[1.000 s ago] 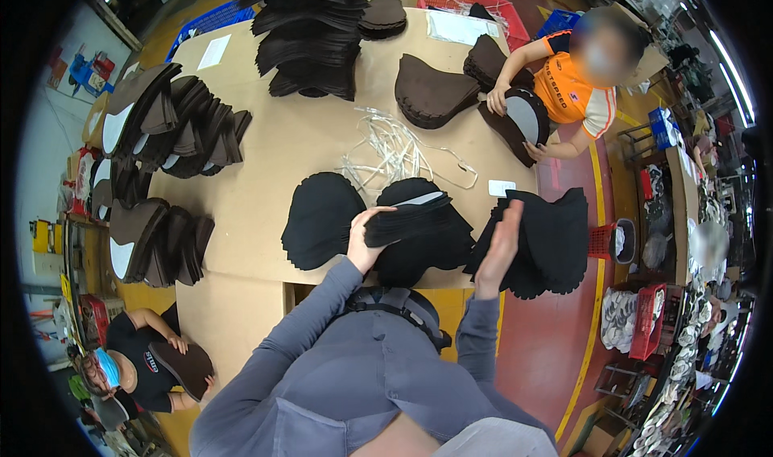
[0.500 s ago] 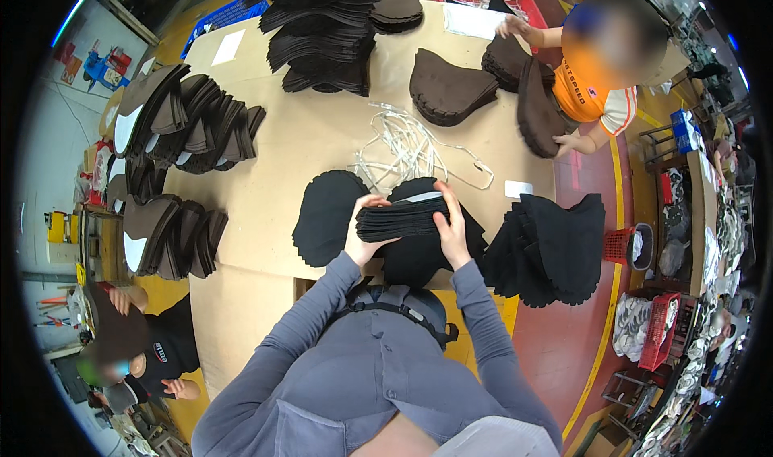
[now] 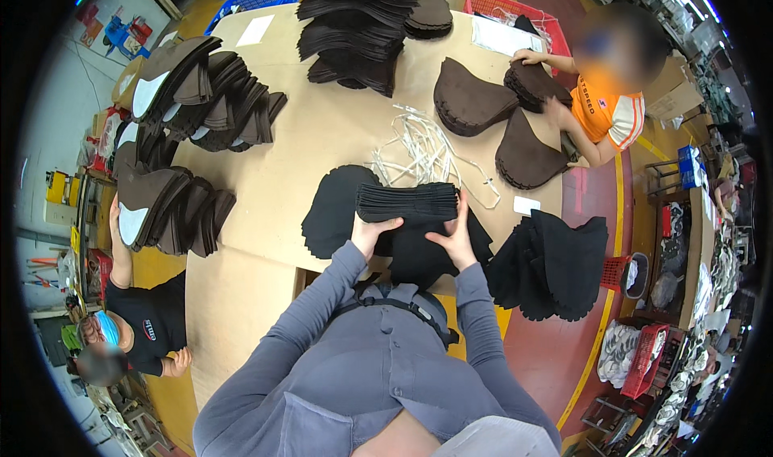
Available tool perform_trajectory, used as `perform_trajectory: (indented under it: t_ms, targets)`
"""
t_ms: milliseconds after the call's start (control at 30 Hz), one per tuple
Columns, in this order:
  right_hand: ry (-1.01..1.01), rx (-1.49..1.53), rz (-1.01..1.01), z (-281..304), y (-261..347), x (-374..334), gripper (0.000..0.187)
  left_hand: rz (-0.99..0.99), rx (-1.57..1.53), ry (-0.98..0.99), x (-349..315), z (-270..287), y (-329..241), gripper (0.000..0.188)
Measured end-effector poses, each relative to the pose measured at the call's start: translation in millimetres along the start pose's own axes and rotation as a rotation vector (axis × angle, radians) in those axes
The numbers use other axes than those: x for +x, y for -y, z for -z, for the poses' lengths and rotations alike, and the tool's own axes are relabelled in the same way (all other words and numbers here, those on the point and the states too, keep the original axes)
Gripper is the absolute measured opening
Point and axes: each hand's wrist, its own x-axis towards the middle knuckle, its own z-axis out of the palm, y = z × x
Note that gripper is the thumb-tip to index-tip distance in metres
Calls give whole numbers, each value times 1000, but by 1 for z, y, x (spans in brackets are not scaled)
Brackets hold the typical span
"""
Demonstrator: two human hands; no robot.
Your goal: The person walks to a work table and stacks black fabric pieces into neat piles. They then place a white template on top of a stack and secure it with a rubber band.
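Both my hands hold a thick stack of black fabric pieces [image 3: 407,202], with its layered edges facing me. At its left end, my left hand [image 3: 374,235] grips from below, thumb along the near side. My right hand [image 3: 457,235] closes round the right end, fingers up its side and thumb toward the lower edge. Beneath the stack lie more black pieces [image 3: 423,257] near the table edge. To the left is a black pile with a scalloped edge [image 3: 326,217]; to the right, a fanned black pile [image 3: 555,268] reaches past the table edge.
Tangled white cords [image 3: 420,147] lie beyond my hands on the table [image 3: 274,175]. Brown stacks [image 3: 181,207] stand at left, with a tall dark stack [image 3: 354,30] at the back. A person in orange [image 3: 604,107] handles brown pieces at right; another in black [image 3: 153,312] is at left.
The stack has turned in my hands, its layered edges now fully toward me. The person at right has lowered a brown piece onto the table. The person at left now reaches to the brown stack.
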Motion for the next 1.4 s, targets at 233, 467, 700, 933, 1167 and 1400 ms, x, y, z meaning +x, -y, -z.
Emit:
perform_trajectory:
  t_ms: [233,467,700,933,1167,1400]
  targets:
    - [-50,370,-134,14,-36,-7,73,100,-246,108,-35,-31,-44,40]
    - [-244,715,-208,16,32,-9,59,435,-458,892,-69,12,-98,110]
    - [265,682,-92,48,33,27,61,962,-295,1001,-57,-14,-107,79]
    - [246,450,-217,68,24,30,64,818,-142,827,-71,-31,-93,75]
    - [136,105,-317,46,41,29,69,838,-29,471,-60,-34,-55,75]
    - [-556,-238,-50,12,18,-14,33,725,-18,343,-53,-35,-28,95]
